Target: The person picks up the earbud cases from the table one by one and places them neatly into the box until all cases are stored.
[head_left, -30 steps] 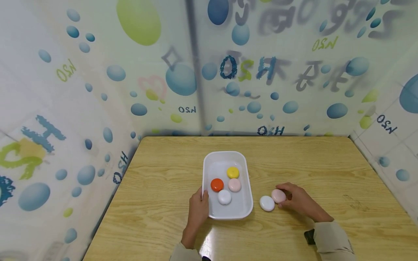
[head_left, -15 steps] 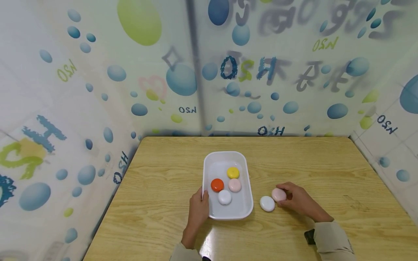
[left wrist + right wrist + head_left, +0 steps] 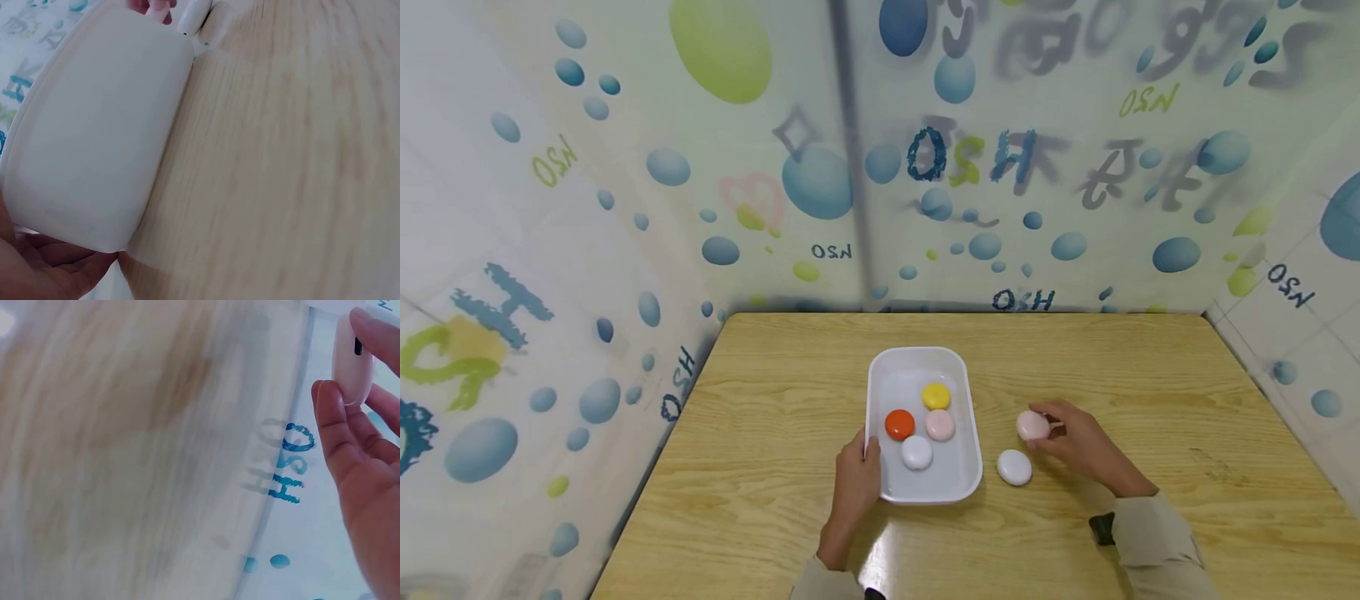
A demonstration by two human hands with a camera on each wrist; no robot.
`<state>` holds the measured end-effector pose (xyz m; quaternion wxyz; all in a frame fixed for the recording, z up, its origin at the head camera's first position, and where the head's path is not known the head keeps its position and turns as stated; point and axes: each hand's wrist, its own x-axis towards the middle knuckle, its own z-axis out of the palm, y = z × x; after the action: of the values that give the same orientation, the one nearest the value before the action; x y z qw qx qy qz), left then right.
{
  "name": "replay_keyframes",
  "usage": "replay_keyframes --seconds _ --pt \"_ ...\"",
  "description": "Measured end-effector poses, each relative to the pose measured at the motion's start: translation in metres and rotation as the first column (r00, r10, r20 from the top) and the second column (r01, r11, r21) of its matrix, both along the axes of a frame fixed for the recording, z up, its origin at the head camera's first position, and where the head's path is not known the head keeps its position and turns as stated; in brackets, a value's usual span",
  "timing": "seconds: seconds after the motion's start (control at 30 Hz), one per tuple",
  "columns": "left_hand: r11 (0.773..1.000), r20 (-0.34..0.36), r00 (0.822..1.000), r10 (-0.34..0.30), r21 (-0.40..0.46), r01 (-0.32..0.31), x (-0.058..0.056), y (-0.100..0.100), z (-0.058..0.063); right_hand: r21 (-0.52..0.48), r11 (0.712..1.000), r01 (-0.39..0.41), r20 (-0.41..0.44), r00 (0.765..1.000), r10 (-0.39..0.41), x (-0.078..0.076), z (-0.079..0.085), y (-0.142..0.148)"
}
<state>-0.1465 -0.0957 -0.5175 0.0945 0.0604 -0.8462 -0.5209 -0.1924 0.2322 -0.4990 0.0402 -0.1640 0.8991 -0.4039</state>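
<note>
My left hand (image 3: pixel 857 475) grips the left side of a white tray (image 3: pixel 874 383), thumb over the rim and fingers underneath, as the left wrist view shows. Inside the tray lie glossy round cases: a yellow case (image 3: pixel 936 397), an orange-red case (image 3: pixel 899 425), a pink case (image 3: pixel 940 425) and a white case (image 3: pixel 917 452). Right of the tray, my right hand (image 3: pixel 1078 442) pinches a second pink round case (image 3: pixel 1032 426) between thumb and fingers. On its edge, the right wrist view shows a small dark slot (image 3: pixel 358 346). Below it, another white case (image 3: pixel 1015 467) rests on the table.
The wood-grain table (image 3: pixel 760 400) meets a pale wall sheet (image 3: pixel 1060 200) printed with blue and green ovals along its back edge. A similar sheet stands at the left. A dark band (image 3: pixel 1102 528) shows at the right sleeve.
The right hand has moved the pink case up and slightly left, apart from the white case beside it. The left hand and tray have stayed in place.
</note>
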Motion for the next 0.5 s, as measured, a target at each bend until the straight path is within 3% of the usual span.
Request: replay_keyframes --seconds 0.5 --pt "1.0 -0.019 1.0 0.008 -0.007 -0.008 0.001 0.0 0.002 -0.079 0.996 -0.048 -0.036 0.998 0.046 -0.015 0.015 -0.03"
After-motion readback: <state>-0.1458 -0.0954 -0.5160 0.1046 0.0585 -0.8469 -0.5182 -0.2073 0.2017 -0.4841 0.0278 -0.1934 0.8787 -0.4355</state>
